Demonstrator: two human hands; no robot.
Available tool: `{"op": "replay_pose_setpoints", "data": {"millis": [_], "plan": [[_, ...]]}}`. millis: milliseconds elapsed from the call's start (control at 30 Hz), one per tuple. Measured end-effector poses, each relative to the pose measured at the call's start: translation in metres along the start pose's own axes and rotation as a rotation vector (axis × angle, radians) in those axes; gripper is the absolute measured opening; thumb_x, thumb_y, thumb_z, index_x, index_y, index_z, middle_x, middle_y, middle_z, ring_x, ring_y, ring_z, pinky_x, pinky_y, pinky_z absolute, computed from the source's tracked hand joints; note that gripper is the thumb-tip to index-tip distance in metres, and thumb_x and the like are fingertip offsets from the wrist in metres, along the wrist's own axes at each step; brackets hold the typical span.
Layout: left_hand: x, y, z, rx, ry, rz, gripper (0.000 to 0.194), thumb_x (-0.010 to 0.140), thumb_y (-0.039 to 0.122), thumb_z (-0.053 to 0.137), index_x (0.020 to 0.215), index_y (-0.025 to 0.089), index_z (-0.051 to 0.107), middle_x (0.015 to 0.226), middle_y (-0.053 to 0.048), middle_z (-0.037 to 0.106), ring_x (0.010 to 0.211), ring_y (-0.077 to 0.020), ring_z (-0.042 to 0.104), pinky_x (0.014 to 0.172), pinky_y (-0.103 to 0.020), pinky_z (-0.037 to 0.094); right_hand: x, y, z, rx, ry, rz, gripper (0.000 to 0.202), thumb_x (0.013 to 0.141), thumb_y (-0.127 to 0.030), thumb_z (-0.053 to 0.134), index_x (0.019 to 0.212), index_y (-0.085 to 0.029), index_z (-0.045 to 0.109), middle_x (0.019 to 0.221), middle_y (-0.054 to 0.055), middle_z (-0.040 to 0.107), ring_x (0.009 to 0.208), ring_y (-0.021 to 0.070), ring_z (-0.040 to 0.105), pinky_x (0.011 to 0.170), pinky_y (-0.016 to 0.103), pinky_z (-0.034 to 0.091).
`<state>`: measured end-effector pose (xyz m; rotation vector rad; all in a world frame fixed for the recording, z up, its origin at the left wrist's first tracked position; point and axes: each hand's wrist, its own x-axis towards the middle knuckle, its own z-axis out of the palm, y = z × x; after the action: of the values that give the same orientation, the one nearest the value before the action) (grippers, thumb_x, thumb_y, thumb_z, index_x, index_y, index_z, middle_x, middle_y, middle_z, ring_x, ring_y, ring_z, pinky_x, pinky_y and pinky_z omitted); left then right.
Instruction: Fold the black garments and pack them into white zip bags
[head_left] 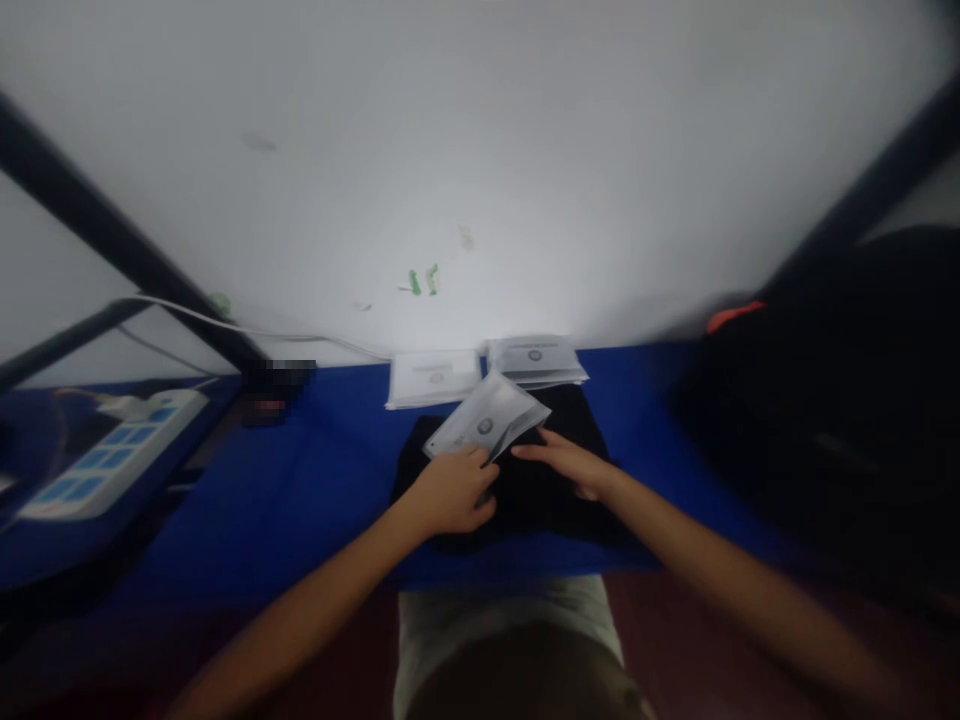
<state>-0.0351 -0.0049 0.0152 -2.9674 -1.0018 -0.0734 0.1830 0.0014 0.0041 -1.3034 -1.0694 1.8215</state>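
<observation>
My left hand [459,492] is closed on the near edge of a flat, pale plastic packaging bag [491,412] with a dark round mark printed on it. The bag tilts above a folded black cloth [525,495] on the blue table. By the bag's right corner is my right hand [566,462], its thumb and forefinger stretched out and apart; whether a fingertip touches the bag is unclear. Behind lie two piles of similar bags, a left pile [433,378] and a right pile [534,358] with the same round mark.
A white power strip [120,455] with blue sockets sits at the left, and a white cable [300,337] runs along the wall. A dark, blurred object [277,390] stands near the left frame post. A large black mass [840,420] fills the right side of the blue table [322,480].
</observation>
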Motion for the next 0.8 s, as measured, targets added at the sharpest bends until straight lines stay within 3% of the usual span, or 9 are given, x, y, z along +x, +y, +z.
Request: {"op": "replay_pose_setpoints", "data": {"millis": [133,233,500,700,800], "plan": [[0.0,0.001,-0.003,0.007,-0.033,0.014,0.018,0.081,0.03,0.061,0.092,0.016,0.062,0.09,-0.008,0.06,0.085,-0.0253,0.061,0.061,-0.033,0.047,0.004,0.001,-0.003,0.011,-0.096,0.06,0.049,0.06,-0.019,0.084,0.106,-0.02,0.066,0.097,0.005,0.075,0.085,0.0217,0.071,0.072,0.03,0.058],[-0.002,0.003,-0.005,0.026,-0.034,0.017,0.02,0.082,0.034,0.061,0.09,0.016,0.063,0.09,-0.009,0.061,0.085,-0.026,0.061,0.061,-0.034,0.047,0.01,0.003,-0.001,0.116,-0.039,0.027,0.037,0.062,-0.015,0.08,0.096,-0.017,0.067,0.084,0.004,0.075,0.07,0.0191,0.071,0.064,0.029,0.058],[-0.01,0.01,-0.011,0.043,-0.005,0.031,0.017,0.089,0.031,0.053,0.099,0.019,0.06,0.093,-0.007,0.063,0.079,-0.0233,0.062,0.058,-0.032,0.045,0.02,0.002,0.015,0.407,0.126,-0.133,0.027,0.061,-0.011,0.069,0.087,-0.018,0.065,0.076,0.003,0.074,0.073,0.0225,0.072,0.068,0.032,0.058],[0.004,0.024,-0.012,0.022,0.011,0.007,0.016,0.094,0.027,0.046,0.093,0.018,0.059,0.083,-0.006,0.062,0.07,-0.02,0.061,0.057,-0.031,0.042,0.037,0.01,0.037,0.298,0.341,-0.293,0.049,0.061,-0.009,0.064,0.108,-0.022,0.058,0.092,0.0,0.074,0.089,0.0211,0.069,0.085,0.036,0.054],[0.012,0.025,-0.011,-0.025,0.012,0.013,0.016,0.092,0.031,0.05,0.093,0.017,0.059,0.087,-0.006,0.062,0.074,-0.02,0.06,0.06,-0.03,0.043,0.036,0.007,0.045,0.297,0.229,-0.254,0.054,0.062,-0.01,0.066,0.113,-0.023,0.056,0.096,0.0,0.074,0.089,0.0203,0.069,0.086,0.035,0.053]]}}
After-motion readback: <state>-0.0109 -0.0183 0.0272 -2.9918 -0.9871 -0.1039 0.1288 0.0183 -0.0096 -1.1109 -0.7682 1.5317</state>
